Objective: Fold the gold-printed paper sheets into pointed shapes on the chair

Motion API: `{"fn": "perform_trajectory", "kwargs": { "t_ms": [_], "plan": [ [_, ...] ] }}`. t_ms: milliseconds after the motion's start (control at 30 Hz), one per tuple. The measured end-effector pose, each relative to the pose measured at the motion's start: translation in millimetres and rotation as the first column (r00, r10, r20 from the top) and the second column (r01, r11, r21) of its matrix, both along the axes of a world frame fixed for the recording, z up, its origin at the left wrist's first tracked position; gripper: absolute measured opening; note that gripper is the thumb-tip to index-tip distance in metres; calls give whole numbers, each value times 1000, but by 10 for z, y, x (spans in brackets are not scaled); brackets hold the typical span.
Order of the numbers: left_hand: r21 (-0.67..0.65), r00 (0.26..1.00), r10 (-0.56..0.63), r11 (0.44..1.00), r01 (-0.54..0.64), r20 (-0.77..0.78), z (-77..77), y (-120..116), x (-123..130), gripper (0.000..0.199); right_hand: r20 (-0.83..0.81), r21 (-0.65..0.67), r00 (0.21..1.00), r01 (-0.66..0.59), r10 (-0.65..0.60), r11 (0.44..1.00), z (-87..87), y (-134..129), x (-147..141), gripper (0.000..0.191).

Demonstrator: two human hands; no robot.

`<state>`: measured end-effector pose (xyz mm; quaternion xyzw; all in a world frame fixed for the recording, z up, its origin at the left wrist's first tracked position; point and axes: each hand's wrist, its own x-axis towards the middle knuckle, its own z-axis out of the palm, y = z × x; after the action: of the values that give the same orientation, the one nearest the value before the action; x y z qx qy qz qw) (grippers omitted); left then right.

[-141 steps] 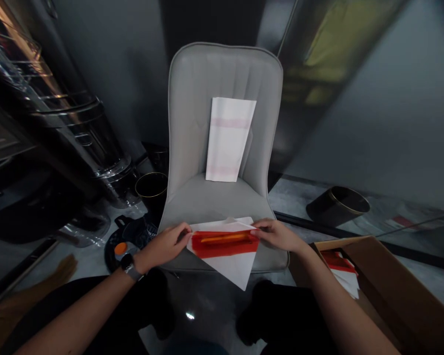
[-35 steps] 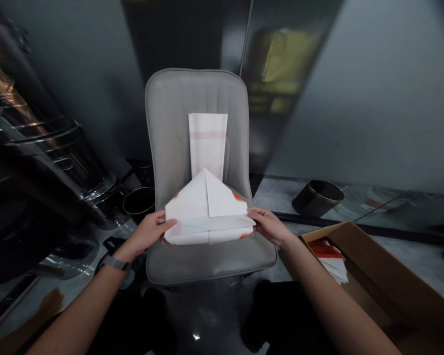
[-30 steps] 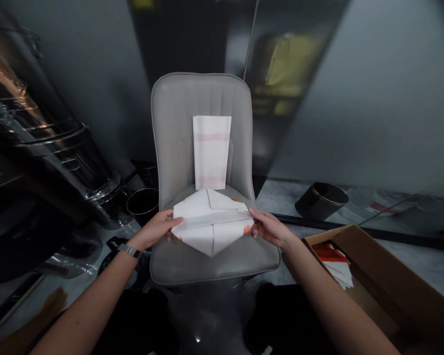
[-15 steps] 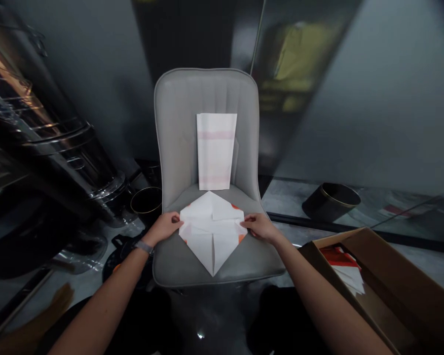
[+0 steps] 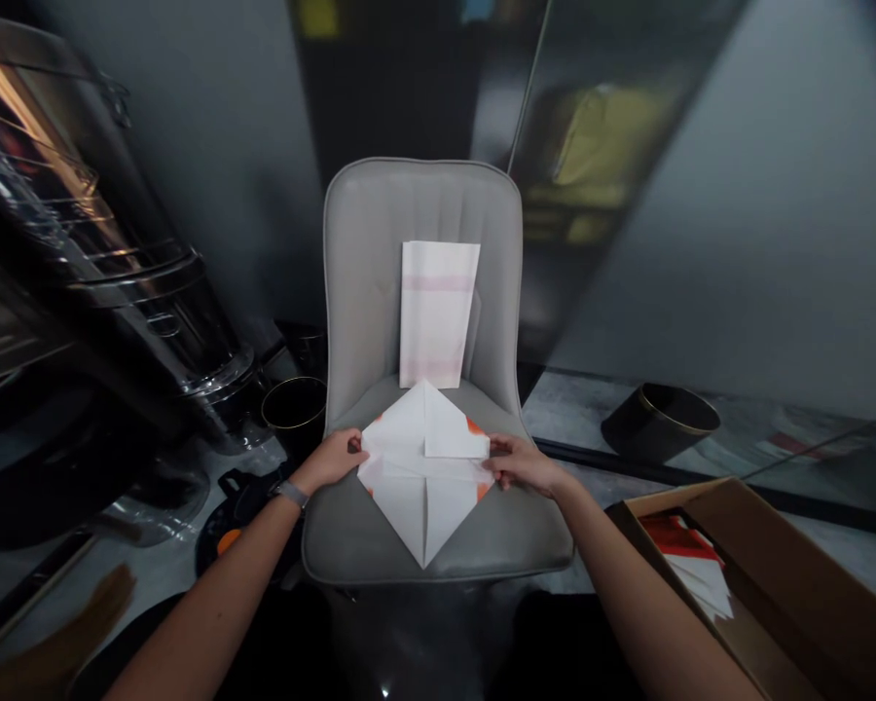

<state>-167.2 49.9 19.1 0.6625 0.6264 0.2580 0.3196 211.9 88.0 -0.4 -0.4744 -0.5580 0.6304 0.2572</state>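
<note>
A folded sheet of white paper (image 5: pixel 403 494) with orange-red patches at its edges lies over the seat of a grey chair (image 5: pixel 365 558). Its outline is a diamond with blunted left and right corners, and flaps meet along creases in the middle. At the left corner my left hand (image 5: pixel 334 456) pinches the paper between thumb and fingers. On the opposite corner my right hand (image 5: pixel 524 461) is closed in the same way, near the upper right flap. Behind it, a stack of folded white paper (image 5: pixel 438 316) with faint pink bands leans upright against the backrest.
An open cardboard box (image 5: pixel 795 565) at the lower right holds red and white folded papers (image 5: pixel 693 574). Black bins (image 5: pixel 296 404) stand left of the chair, beside a shiny metal cylinder (image 5: pixel 182 312). Behind is a glossy dark wall (image 5: pixel 701 282) with reflections.
The upper right flap now stands out more sharply, with a clear lower edge near my right hand. Both hands stay at the corners. The whole view has shifted slightly.
</note>
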Motion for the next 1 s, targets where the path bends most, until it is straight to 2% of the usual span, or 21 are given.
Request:
{"fn": "perform_trajectory", "kwargs": {
  "t_ms": [100, 233, 600, 700, 867, 1000],
  "plan": [
    [3, 1000, -23, 1000, 23, -3, -8, -8, -11, 20, -11, -8, 999, 33, -33, 999, -58, 23, -2, 45],
    [4, 998, -63, 998, 63, -1, 4, -3, -33, 24, 44, 47, 995, 83, -86, 995, -155, 71, -15, 37],
    [53, 997, -52, 997, 55, -57, 2, -60, 7, 22, 262, 259, 962, 6, -77, 966, -185, 2, -10, 17],
    [75, 994, -85, 993, 90, -74, 50, -90, 31, 24, 315, 359, 943, -11, -110, 933, -180, -46, -3, 14],
    [150, 988, -77, 984, 98, -136, 102, -155, 55, 26, 367, 532, 917, -65, -160, 844, -160, -145, -9, 19],
    [196, 974, -66, 974, 110, -218, 89, -270, 82, 16, 387, 597, 909, -118, -155, 794, -159, -279, -7, 17]
  ]
}}
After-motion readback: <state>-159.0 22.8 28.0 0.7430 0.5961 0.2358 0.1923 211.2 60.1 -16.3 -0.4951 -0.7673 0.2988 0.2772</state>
